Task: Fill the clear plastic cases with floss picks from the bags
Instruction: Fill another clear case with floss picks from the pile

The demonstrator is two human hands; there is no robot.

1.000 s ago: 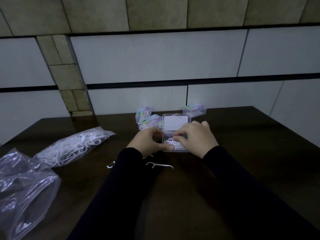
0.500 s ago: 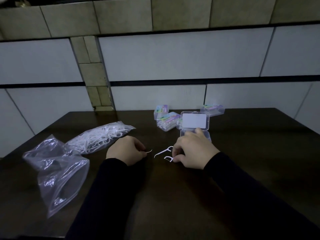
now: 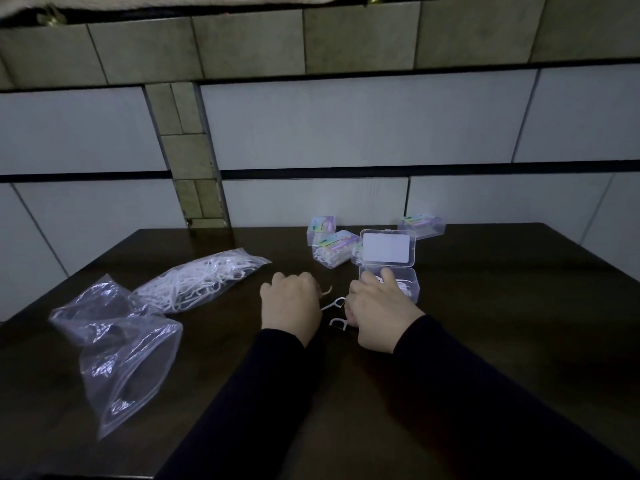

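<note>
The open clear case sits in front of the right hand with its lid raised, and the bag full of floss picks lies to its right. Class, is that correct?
Not quite. The head view shows the full bag of floss picks lying to the left of the open clear case, beyond the left hand. The case's lid is indeed raised, in front of the right hand.

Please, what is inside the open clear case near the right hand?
The open clear case holds some white floss picks on its right side. The right hand covers the left part, so the contents there and the count cannot be seen.
</note>
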